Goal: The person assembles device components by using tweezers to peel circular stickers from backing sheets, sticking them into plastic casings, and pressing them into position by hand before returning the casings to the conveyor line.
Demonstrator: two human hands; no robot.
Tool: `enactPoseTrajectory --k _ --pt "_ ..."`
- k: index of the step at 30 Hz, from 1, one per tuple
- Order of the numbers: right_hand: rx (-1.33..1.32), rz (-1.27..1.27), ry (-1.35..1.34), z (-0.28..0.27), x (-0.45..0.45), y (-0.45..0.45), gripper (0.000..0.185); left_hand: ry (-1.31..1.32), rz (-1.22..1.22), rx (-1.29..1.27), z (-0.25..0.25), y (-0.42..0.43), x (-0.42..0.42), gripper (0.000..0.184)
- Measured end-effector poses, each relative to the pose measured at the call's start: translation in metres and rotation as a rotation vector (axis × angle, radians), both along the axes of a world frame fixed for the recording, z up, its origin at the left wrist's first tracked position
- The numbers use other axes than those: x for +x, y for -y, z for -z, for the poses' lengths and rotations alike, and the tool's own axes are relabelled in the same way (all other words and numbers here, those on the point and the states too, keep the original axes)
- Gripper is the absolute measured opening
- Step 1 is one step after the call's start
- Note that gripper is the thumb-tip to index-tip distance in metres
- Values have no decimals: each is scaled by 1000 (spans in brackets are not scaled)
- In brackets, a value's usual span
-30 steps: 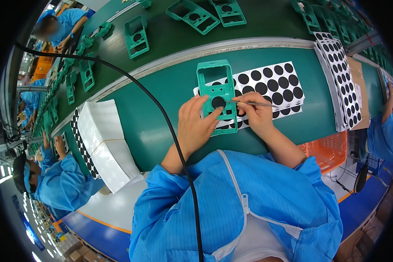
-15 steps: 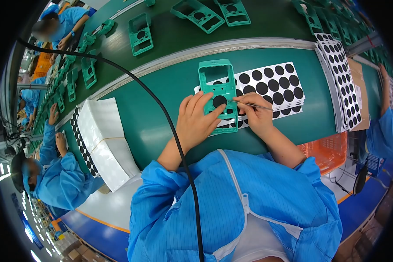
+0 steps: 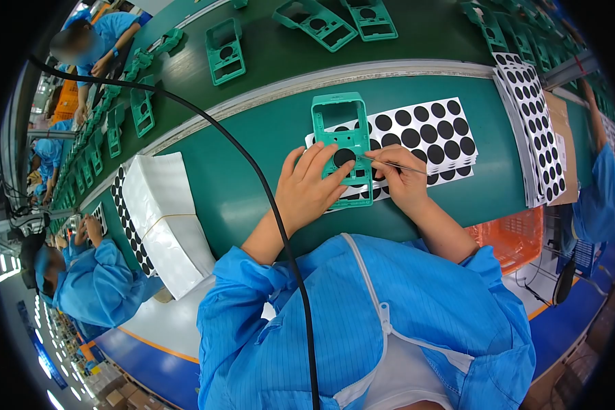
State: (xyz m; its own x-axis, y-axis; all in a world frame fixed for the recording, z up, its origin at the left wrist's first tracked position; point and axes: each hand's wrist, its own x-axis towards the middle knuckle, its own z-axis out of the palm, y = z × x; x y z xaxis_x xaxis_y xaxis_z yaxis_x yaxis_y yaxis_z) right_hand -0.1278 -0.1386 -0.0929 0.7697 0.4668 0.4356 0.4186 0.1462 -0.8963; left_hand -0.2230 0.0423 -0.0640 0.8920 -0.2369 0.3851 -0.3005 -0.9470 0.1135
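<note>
A green plastic housing (image 3: 359,144) lies in front of me, over white sheets of black round stickers (image 3: 426,133). One black disc (image 3: 344,158) sits in the housing's middle. My left hand (image 3: 309,184) rests on the housing's left side with its fingers spread, the thumb tip on the disc's lower right edge. Between the thumb and fingers of my right hand (image 3: 404,179) is a pair of thin metal tweezers (image 3: 402,166). Their tip reaches the housing just right of the disc. Part of the sticker sheets is hidden under the housing and my right hand.
Beyond a pale rail, more green housings (image 3: 225,52) lie on a dark belt (image 3: 260,41). White sheets (image 3: 167,222) bound with a band are at left, another sticker stack (image 3: 534,130) at right. A black cable (image 3: 253,164) crosses the view. Co-workers (image 3: 96,283) sit nearby.
Housings on the belt have shifted slightly right. The co-worker at lower left has drawn a raised hand back from the belt. My hands, the tweezers and the housing are nearly unmoved.
</note>
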Motion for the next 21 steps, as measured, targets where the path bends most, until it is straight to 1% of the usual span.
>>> enactPoseTrajectory --k 8,10,14,16,21 --pt "-13 -7 -2 0 1 2 5 -26 -11 -43 1 0 0 44" --pt "-56 -70 14 2 2 5 9 -25 -11 -51 1 -1 0 45" --pt "-69 -76 17 0 2 3 9 -21 3 -60 1 -1 1 45" --pt "-19 -13 -12 -2 1 0 4 -22 7 -58 1 -2 2 44" --pt "-8 -17 -7 -1 1 0 4 -18 20 -39 0 -3 3 43"
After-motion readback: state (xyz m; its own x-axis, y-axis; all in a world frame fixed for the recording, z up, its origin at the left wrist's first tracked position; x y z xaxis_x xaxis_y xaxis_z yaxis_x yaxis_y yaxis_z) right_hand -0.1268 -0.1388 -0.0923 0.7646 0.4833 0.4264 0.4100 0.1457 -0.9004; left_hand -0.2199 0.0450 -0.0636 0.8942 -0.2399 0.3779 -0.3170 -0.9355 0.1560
